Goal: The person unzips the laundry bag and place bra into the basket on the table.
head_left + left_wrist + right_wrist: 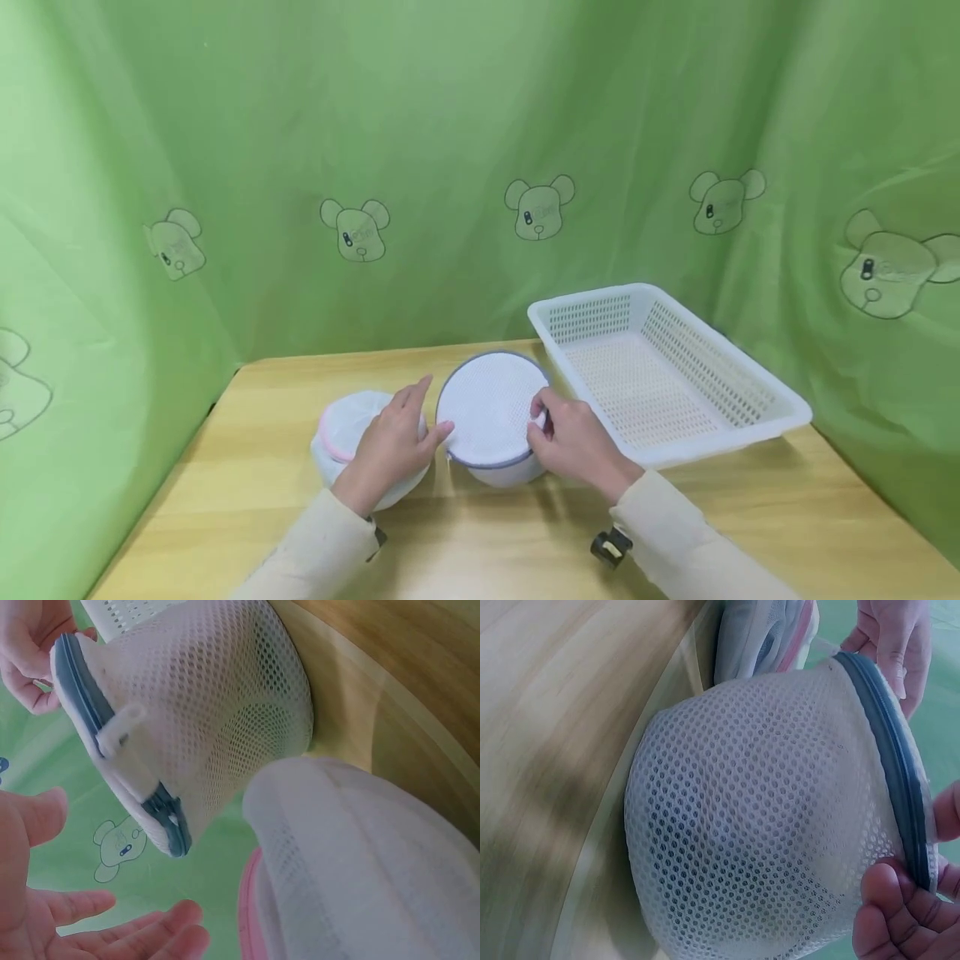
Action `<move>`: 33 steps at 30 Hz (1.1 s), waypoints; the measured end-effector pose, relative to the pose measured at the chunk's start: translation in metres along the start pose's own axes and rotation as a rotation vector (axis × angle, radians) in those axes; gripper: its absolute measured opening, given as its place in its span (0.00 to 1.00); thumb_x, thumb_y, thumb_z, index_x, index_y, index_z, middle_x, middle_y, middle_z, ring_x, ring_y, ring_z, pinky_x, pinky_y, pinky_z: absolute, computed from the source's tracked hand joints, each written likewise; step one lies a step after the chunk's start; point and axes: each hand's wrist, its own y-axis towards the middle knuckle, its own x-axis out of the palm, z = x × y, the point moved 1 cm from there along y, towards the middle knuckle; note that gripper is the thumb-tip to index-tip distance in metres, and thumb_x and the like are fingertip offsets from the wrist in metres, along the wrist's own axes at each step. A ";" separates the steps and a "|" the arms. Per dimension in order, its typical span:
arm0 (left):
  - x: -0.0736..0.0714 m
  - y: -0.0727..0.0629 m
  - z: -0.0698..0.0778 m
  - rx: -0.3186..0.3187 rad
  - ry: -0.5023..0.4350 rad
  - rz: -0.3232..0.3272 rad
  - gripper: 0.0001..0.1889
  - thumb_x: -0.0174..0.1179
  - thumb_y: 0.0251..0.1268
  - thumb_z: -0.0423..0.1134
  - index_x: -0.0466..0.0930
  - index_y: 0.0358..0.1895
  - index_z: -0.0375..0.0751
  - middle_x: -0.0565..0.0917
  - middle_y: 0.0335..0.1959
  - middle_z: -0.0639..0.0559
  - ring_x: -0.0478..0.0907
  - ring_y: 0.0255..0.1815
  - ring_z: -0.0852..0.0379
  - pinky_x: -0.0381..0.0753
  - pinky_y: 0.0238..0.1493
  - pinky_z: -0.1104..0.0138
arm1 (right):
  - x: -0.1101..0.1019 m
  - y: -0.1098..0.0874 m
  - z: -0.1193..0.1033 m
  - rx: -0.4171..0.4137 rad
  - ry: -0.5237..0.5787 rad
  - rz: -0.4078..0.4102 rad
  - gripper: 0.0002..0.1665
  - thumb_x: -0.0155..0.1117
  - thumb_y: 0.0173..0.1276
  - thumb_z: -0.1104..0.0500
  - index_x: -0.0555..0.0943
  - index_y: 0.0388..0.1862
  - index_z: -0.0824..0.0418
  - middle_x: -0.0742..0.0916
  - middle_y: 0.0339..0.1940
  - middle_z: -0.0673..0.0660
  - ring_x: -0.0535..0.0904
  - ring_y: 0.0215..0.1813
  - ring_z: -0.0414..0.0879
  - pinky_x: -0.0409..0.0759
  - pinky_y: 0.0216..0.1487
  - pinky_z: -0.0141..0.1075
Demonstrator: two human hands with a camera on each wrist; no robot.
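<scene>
A white mesh laundry bag [491, 408], round with a blue zipper [889, 750] around its top, stands on the table. With thumb and curled fingers my right hand [573, 442] pinches the right side of its rim. My left hand [393, 442] has its fingers extended and spread by the bag's left edge; the left wrist view shows a gap between them and the bag. A white zipper pull [124, 731] shows on the rim facing that wrist. Beneath the left hand is a second white mesh bag [352, 408] with a pink zipper band, partly covered by the hand.
A white perforated plastic basket [633, 383] stands at the right rear of the wooden table [480, 550], near the right hand. Green curtains [442, 125] with bear-head drawings surround the table at the back and sides.
</scene>
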 end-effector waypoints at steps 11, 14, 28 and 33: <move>-0.005 -0.008 -0.005 0.005 0.011 0.016 0.38 0.61 0.66 0.52 0.58 0.73 0.35 0.69 0.66 0.33 0.68 0.64 0.36 0.70 0.62 0.46 | 0.005 0.001 -0.006 0.045 0.040 -0.014 0.29 0.60 0.55 0.67 0.68 0.58 0.71 0.73 0.20 0.47 0.68 0.20 0.38 0.71 0.21 0.31; -0.003 -0.008 -0.005 0.021 0.005 0.009 0.38 0.61 0.66 0.51 0.59 0.72 0.35 0.70 0.65 0.34 0.69 0.64 0.36 0.70 0.62 0.46 | 0.005 0.000 -0.004 0.051 0.013 -0.020 0.30 0.59 0.58 0.67 0.69 0.61 0.70 0.72 0.19 0.49 0.67 0.20 0.39 0.70 0.21 0.32; 0.000 -0.012 0.007 0.330 -0.023 0.038 0.33 0.68 0.58 0.50 0.71 0.64 0.38 0.73 0.62 0.39 0.71 0.62 0.42 0.70 0.63 0.51 | 0.006 0.001 0.010 -0.026 -0.065 0.022 0.25 0.57 0.66 0.69 0.72 0.62 0.73 0.79 0.59 0.70 0.76 0.59 0.64 0.73 0.60 0.53; 0.002 -0.012 0.010 0.545 0.042 0.046 0.28 0.74 0.48 0.52 0.80 0.52 0.41 0.79 0.55 0.44 0.74 0.57 0.47 0.72 0.62 0.54 | 0.006 0.005 0.012 -0.030 -0.074 0.035 0.23 0.59 0.67 0.68 0.72 0.60 0.72 0.82 0.52 0.71 0.80 0.53 0.63 0.79 0.53 0.53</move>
